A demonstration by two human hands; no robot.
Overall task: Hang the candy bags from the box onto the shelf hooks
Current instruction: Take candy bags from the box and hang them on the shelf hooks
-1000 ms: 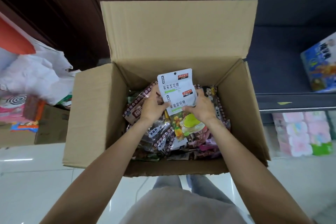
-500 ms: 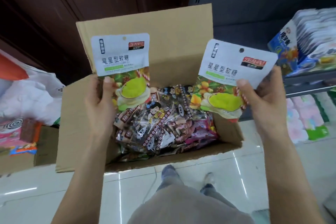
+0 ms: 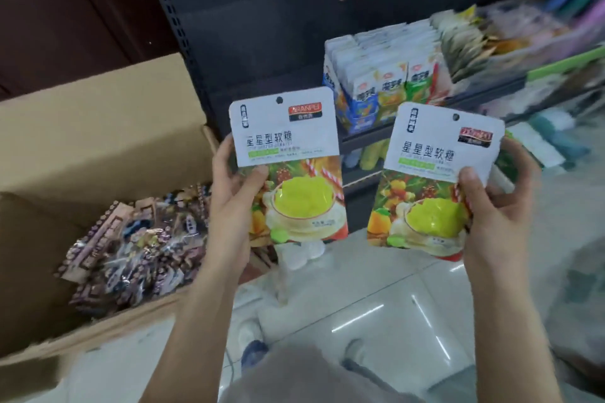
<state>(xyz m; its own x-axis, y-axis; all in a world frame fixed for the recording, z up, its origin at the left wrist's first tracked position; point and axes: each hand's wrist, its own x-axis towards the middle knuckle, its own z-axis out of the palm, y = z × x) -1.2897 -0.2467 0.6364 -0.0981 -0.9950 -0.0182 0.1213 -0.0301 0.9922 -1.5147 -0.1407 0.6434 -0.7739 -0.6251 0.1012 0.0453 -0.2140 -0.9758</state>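
Left hand: grip closed on a candy bag, thumb across the front at its left edge, fingers behind. Right hand: grip closed on a second candy bag, thumb on the front at its right edge. Both bags are held upright side by side, apart, printed faces toward the camera, long axes vertical, hang holes uppermost. Open cardboard box, left of the left hand, contains further bags. Shelf stands behind, stocked packets on it.
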